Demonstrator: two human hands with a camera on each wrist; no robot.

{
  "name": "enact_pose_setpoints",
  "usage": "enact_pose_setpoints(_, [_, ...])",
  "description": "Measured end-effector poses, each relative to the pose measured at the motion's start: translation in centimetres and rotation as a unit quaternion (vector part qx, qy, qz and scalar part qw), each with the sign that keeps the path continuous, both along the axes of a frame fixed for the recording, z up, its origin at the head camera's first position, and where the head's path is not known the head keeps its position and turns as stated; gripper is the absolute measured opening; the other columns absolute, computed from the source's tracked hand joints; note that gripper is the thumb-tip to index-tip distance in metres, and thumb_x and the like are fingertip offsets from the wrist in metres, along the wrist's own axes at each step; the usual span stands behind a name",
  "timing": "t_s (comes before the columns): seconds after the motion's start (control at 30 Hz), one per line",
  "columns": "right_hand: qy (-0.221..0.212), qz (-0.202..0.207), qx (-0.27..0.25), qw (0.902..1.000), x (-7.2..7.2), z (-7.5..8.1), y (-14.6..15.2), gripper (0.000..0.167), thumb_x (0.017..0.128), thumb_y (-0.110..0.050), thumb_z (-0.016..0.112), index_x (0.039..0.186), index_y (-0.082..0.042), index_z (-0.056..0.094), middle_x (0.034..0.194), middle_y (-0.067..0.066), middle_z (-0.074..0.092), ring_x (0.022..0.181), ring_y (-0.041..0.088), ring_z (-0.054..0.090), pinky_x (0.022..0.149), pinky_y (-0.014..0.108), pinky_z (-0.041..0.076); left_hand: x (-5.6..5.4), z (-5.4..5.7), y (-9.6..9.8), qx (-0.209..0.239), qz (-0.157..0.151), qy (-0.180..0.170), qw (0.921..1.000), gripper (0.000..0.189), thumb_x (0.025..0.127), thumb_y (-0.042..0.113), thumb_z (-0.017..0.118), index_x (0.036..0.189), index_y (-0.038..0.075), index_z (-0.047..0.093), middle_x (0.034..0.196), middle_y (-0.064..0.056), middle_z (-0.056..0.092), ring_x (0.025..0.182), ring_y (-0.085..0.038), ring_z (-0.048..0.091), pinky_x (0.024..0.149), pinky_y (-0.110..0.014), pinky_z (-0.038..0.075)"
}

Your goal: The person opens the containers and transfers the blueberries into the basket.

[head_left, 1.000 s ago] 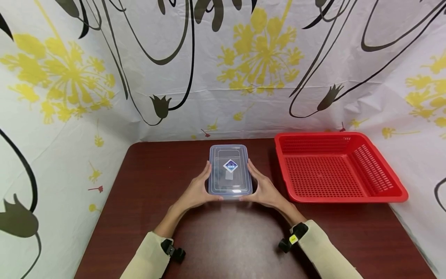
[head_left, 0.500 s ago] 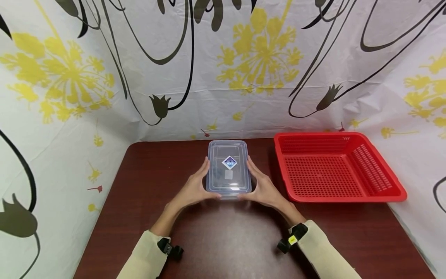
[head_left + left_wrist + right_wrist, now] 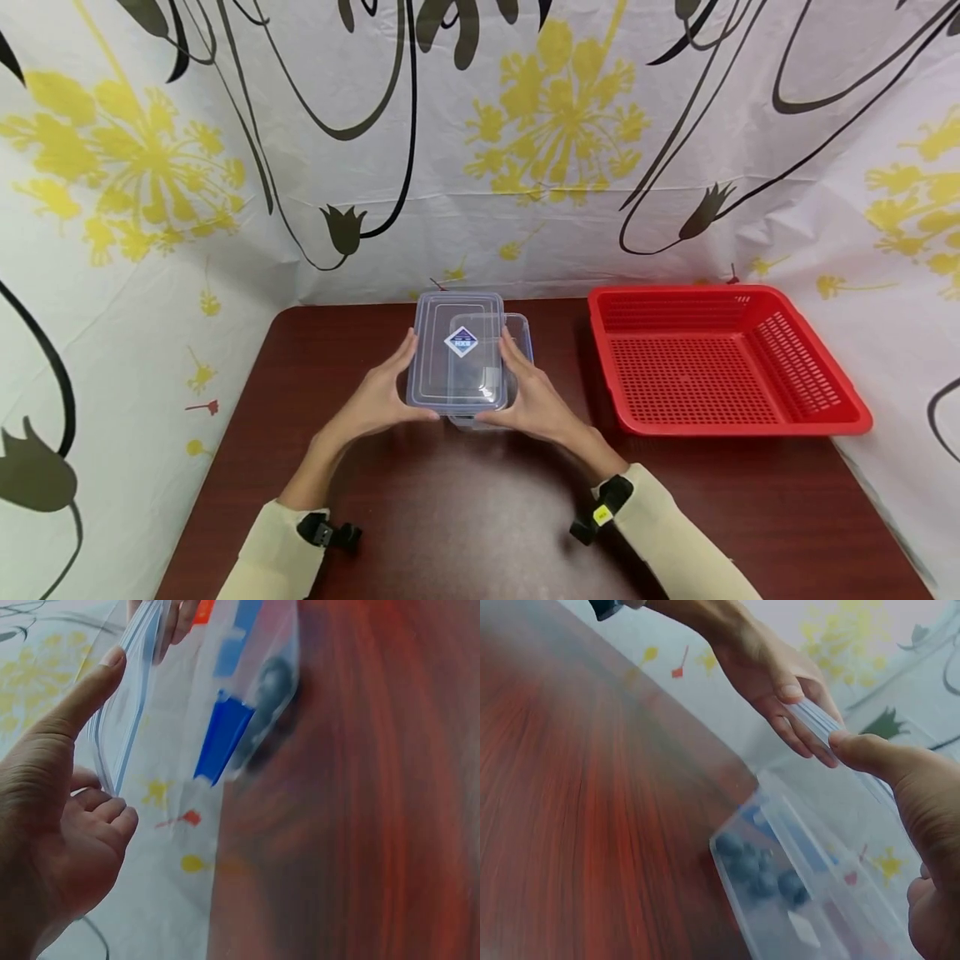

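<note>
The head view looks forward and down from above and behind the left hand (image 3: pixel 377 400) and right hand (image 3: pixel 534 402), far enough back to include the desk (image 3: pixel 465 533) and the cloth (image 3: pixel 450 158) beyond them. Each wrist view sits close to its own hand, tilted, facing past that thumb; both share the lid (image 3: pixel 129 705) between the hands and the clear box (image 3: pixel 799 832) below.

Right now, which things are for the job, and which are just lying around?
For the job: left hand and right hand, holding the lid; clear box; dark round things inside.

Probably just there: red basket, untouched; flowery cloth.
</note>
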State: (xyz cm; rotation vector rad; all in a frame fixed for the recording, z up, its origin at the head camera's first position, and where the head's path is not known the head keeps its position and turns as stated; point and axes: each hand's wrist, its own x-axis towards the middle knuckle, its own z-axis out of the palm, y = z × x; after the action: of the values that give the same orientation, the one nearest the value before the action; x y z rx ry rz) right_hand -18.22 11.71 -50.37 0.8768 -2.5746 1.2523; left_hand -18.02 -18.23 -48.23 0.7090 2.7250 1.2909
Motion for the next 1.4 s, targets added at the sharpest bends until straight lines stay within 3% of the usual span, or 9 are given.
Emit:
enact_pose_setpoints(0.4, [-0.015,-0.006,0.01,0.9998,-0.3,1.1,-6.2,0.134,0.067,-0.038,0.103,0.165,0.006,0.023,0.174,0.023,0.015,0.151,0.041,0.039,0.118,0.048,0.042,-0.1,1.7,-5.9,-0.032,0.007,-0.018,0.9993,0.131,0.073,0.031,0.101,0.169,0.005,0.015,0.177,-0.013,0.009,0.159,-0.043,0.024,0.121,-0.064,0.031])
enact_pose_setpoints(0.77, [-0.047,-0.001,0.007,0.9989,0.3,1.1,-11.6,0.132,0.072,-0.04,0.1,0.165,0.008,0.019,0.173,0.029,0.01,0.156,0.041,0.027,0.122,0.045,0.037,0.3,2.4,-10.9,-0.058,0.004,-0.031,0.9978,0.131,0.073,0.029,0.1,0.17,0.006,0.016,0.176,-0.017,0.014,0.156,-0.049,0.026,0.117,-0.071,0.031])
enact_pose_setpoints(0.93, [-0.052,0.001,0.022,0.9984,0.9,0.8,-13.7,0.13,0.073,-0.038,0.1,0.163,0.011,0.02,0.171,0.032,0.01,0.16,0.039,0.019,0.124,0.044,0.033,0.5,1.9,-12.6,-0.081,0.01,-0.051,0.9954,0.131,0.072,0.028,0.101,0.169,0.003,0.016,0.175,-0.021,0.016,0.154,-0.05,0.029,0.116,-0.071,0.032])
enact_pose_setpoints(1.17, [-0.057,-0.007,0.054,0.9969,2.0,-0.5,-15.6,0.127,0.076,-0.042,0.097,0.161,0.014,0.022,0.172,0.033,0.007,0.159,0.042,0.019,0.122,0.044,0.035,1.0,0.8,-14.0,-0.09,0.005,-0.083,0.9925,0.131,0.072,0.025,0.1,0.168,0.0,0.015,0.174,-0.025,0.016,0.153,-0.053,0.028,0.115,-0.073,0.03])
enact_pose_setpoints(1.4, [-0.068,-0.007,0.083,0.9942,2.5,-2.4,-16.8,0.126,0.078,-0.043,0.095,0.161,0.016,0.021,0.17,0.036,0.005,0.159,0.046,0.017,0.124,0.046,0.032,1.2,-1.5,-14.8,-0.096,0.005,-0.102,0.9902,0.132,0.072,0.027,0.1,0.167,-0.004,0.014,0.172,-0.03,0.015,0.153,-0.056,0.024,0.117,-0.071,0.029])
